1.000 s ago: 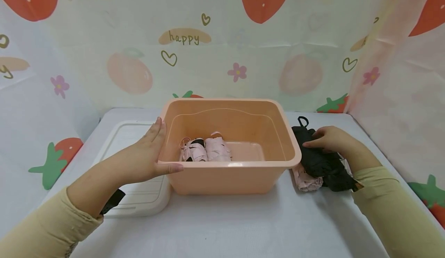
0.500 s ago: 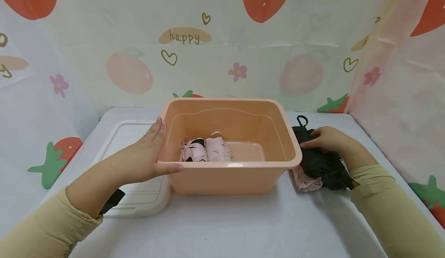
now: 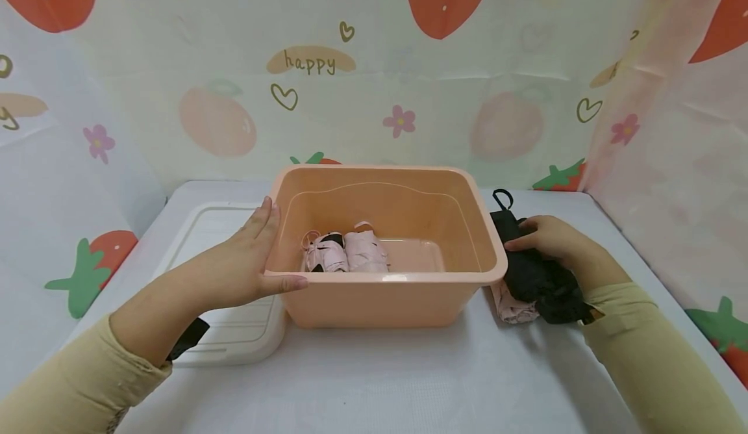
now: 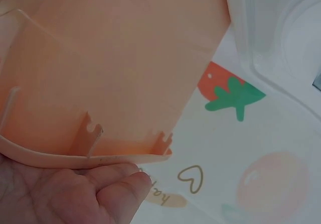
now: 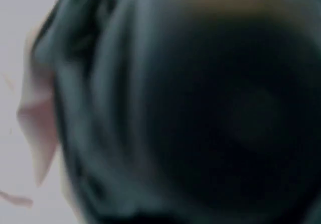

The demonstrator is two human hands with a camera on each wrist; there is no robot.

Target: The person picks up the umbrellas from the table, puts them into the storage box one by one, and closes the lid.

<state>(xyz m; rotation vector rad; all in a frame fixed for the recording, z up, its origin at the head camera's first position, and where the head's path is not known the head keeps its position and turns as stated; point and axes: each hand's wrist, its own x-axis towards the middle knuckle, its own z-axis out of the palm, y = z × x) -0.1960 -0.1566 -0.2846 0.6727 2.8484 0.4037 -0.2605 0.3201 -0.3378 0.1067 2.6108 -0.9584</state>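
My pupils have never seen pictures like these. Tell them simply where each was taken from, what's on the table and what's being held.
There is no robot here, just a person working bare-handed. The wide picture comes from a camera on the head; the others come from one on each wrist. On the white table stands a peach tub with two pale pink bundles inside; a white lid lies to its left. The left hand rests against the tub's rim. The right hand grips a black bundle, with another pink bundle partly showing below it. The right wrist's picture is mostly blurred and dark.
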